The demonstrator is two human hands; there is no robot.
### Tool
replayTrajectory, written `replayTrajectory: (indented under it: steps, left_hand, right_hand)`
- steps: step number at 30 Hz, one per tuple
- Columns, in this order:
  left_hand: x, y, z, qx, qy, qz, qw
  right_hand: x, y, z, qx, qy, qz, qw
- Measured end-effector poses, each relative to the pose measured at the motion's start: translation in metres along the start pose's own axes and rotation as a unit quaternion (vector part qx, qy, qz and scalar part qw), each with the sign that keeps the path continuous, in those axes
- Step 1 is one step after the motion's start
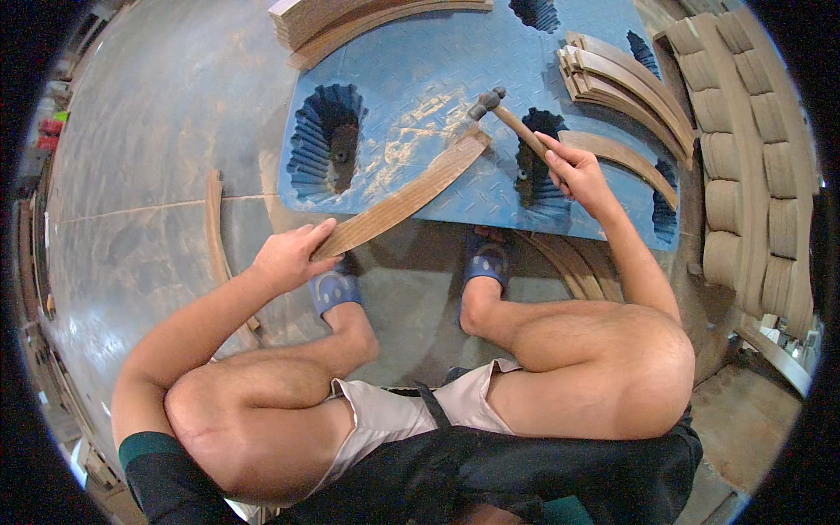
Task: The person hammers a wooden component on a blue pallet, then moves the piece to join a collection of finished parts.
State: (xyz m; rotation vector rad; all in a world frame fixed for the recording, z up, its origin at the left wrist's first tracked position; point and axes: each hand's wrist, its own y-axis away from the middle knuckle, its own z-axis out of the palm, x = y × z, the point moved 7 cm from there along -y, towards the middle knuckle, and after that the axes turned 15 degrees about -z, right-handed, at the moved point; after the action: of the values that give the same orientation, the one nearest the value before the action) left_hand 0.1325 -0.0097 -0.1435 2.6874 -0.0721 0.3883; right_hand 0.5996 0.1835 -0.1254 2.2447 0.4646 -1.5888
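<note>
My left hand (293,255) is closed round the near end of a curved wooden slat (402,199). The slat slants up and to the right, its far end over a blue plastic pallet (411,79). In my right hand (573,171) is the wooden handle of a hammer (516,127). The hammer's dark metal head is close above the slat's far end; whether they touch I cannot tell. Pale wood dust (429,118) lies on the pallet around that end.
Curved slats are stacked at the pallet's far left (350,22) and right (621,87); a single slat (621,157) lies nearer. The pallet has deep ribbed holes (328,131). Bundled wooden pieces (744,157) stand at the right. Another slat (216,223) rests on the floor at left.
</note>
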Motion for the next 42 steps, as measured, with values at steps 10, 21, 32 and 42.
replayTrajectory:
  steps: [10,21,32,42]
  left_hand:
    - [-0.001,0.001,0.005,0.003,0.002,0.001,1.0]
    - [0.001,0.0,0.005,-0.022,-0.008,-0.004,1.0]
    - [0.008,0.003,0.004,-0.01,-0.021,-0.001,1.0]
    - [0.026,0.018,0.01,-0.046,0.002,-0.049,0.998]
  right_hand:
    - [-0.01,0.029,0.038,-0.084,-0.002,-0.009,0.996]
    - [-0.014,0.026,0.038,-0.147,0.063,-0.068,0.985]
    - [-0.033,0.04,0.015,0.055,0.195,-0.12,0.972]
    - [-0.045,0.083,0.089,-0.064,0.308,-0.181,0.932]
